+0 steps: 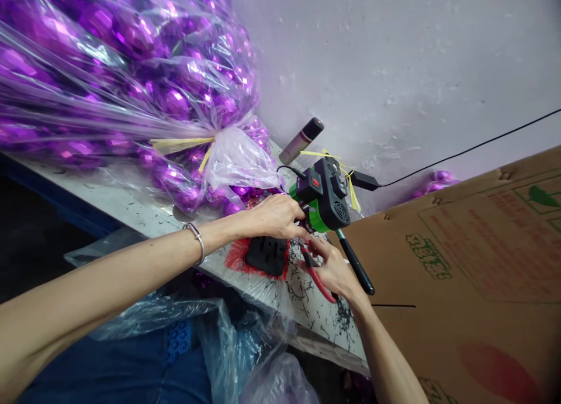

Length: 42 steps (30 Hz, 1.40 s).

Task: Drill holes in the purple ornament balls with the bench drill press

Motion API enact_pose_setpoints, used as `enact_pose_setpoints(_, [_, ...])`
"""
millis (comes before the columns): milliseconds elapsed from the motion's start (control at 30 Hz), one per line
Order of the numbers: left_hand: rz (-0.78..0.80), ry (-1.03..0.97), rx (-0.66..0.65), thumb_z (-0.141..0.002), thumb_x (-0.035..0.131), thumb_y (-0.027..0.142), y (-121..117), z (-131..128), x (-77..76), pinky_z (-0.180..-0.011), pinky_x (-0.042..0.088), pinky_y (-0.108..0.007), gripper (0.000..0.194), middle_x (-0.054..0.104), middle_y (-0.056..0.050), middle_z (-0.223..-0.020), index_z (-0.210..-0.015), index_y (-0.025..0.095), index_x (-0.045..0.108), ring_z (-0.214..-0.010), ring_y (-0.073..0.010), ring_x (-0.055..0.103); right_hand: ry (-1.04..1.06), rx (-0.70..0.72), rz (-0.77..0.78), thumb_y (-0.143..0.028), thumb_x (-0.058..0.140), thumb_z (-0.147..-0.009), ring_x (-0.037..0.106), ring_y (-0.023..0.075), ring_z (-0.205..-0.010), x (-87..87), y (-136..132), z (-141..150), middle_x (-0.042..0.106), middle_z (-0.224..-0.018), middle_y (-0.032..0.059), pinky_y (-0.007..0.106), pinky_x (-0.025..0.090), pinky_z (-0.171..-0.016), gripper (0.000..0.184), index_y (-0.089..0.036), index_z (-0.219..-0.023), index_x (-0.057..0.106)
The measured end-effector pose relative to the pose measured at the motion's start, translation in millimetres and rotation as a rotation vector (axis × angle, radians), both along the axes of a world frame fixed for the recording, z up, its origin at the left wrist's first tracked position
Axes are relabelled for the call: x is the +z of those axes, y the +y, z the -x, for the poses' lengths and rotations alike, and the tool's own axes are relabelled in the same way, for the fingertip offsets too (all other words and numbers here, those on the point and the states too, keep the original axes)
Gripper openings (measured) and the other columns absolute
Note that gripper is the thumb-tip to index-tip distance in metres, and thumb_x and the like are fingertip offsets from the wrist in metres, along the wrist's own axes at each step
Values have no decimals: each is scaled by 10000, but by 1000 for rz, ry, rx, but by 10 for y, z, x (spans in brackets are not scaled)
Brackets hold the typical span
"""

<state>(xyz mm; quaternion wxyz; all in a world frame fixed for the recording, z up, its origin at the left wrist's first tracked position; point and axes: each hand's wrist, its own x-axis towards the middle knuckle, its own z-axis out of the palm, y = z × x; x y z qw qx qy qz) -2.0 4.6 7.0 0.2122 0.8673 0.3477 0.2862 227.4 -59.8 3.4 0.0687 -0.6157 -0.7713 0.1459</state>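
Observation:
My left hand (275, 216), a bracelet at its wrist, has its fingers closed in a pinch at the front of a black and green electric tool (326, 199) that stands on the worktable (144, 214). What the fingers pinch is too small to name. My right hand (333, 269) holds red-handled cutters (316, 278) just below the tool, fingers curled round them. A black block on a red patch (265, 256) lies under my left hand.
Big clear bags of shiny purple balls (131, 71) fill the table's left and back. A brown cardboard box (473, 263) stands at right. A small cylinder (301, 140) leans on the wall. A black cable (460, 154) runs right. Plastic bags (245, 345) lie below.

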Motion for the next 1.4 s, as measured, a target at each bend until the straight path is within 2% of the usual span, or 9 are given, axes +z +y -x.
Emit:
enact_pose_setpoints(100, [-11, 0, 1, -849, 735, 451, -10, -11, -3, -546, 263, -280, 324, 638, -9, -574, -680, 175, 741, -569, -154, 581, -17, -201, -44, -464, 716, -762, 655, 234, -869, -71, -268, 202, 713, -1005, 67, 377, 548, -812, 655, -227, -1368, 640])
enact_pose_setpoints(200, [-17, 0, -14, -852, 730, 459, -12, -16, -5, -551, 273, -278, 322, 658, -14, -588, -693, 180, 750, -580, -158, 592, -29, -270, -71, -536, 688, -784, 673, 268, -905, -131, -363, 265, 718, -1037, 84, 415, 554, -834, 706, -234, -1416, 595])
enact_pose_setpoints(467, [-8, -11, -22, -840, 741, 449, -1, -13, -6, -557, 282, -277, 299, 660, -12, -595, -710, 180, 758, -600, -165, 610, -156, 60, 59, -470, 742, -758, 614, 313, -1184, 50, 24, -90, 640, -1293, 72, 456, 520, -995, 687, -319, -1407, 574])
enact_pose_setpoints(600, [-7, -21, -25, -850, 722, 467, -2, -11, -16, -568, 299, -281, 315, 654, -11, -596, -712, 186, 757, -601, -167, 607, -99, 56, -7, -418, 688, -814, 655, 282, -1075, -110, -67, -161, 667, -1201, 85, 450, 548, -948, 724, -288, -1500, 495])
enact_pose_setpoints(767, [35, 45, -15, -853, 723, 502, -2, -18, 12, -586, 286, -288, 352, 660, -22, -614, -737, 172, 763, -600, -166, 579, 35, 26, -148, -358, 637, -860, 671, 225, -908, -301, -190, -249, 691, -1062, 70, 401, 575, -872, 610, -283, -1459, 556])
enact_pose_setpoints(1000, [31, 74, -23, -856, 715, 513, 7, -16, 39, -577, 273, -282, 362, 654, -16, -611, -739, 173, 761, -581, -154, 557, -69, 57, -210, -393, 672, -825, 636, 297, -1119, -189, -52, -327, 676, -1207, 101, 486, 521, -1014, 653, -271, -1456, 551])
enact_pose_setpoints(1167, [42, 76, -12, -861, 697, 522, 7, -11, 30, -605, 312, -281, 353, 696, -28, -658, -823, 186, 795, -619, -172, 603, -93, 126, -157, -438, 683, -827, 615, 308, -1121, -111, 40, -251, 666, -1203, 102, 502, 491, -1037, 553, -257, -1346, 628])
enact_pose_setpoints(1300, [19, 62, -16, -864, 691, 529, 9, -13, 16, -575, 288, -277, 361, 685, -22, -638, -790, 190, 785, -598, -166, 602, -82, 126, -142, -469, 692, -821, 538, 341, -1273, -101, 86, -325, 602, -1355, 103, 553, 439, -1105, 576, -279, -1358, 607])
enact_pose_setpoints(1400, [17, 65, -20, -867, 694, 524, 6, -10, 22, -564, 272, -278, 357, 681, -17, -633, -785, 188, 784, -588, -161, 594, -77, 145, -120, -490, 697, -823, 526, 343, -1285, -81, 108, -337, 599, -1356, 107, 555, 428, -1116, 609, -277, -1385, 592])
